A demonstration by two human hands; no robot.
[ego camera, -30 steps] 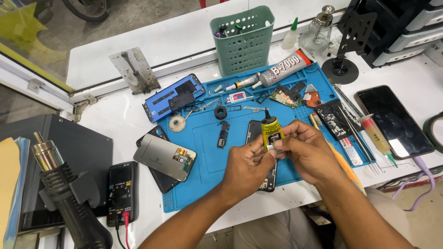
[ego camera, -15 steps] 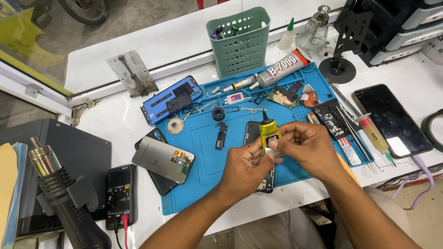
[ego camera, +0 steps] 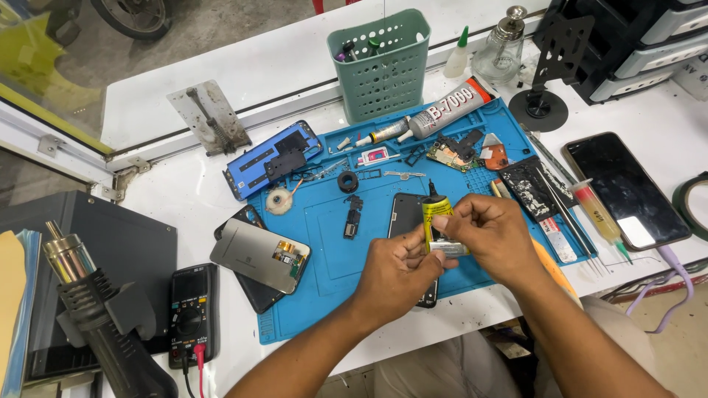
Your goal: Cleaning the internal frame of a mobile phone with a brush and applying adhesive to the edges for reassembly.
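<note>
Fingertips (ego camera: 440,221) of the right hand (ego camera: 495,239) pinch the small yellow glue tube (ego camera: 435,220) at its upper body, while the left hand (ego camera: 398,274) closes on the tube's flattened silver tail from below. Both hands are clenched on it, neither one slack. Its long axis runs nearly upright, black nozzle pointing away from the person, and it hangs just above a dark phone (ego camera: 408,221) lying on the blue work mat (ego camera: 324,250). Beyond, a larger grey adhesive tube (ego camera: 450,109) lies slantwise near a green basket (ego camera: 382,66).
</note>
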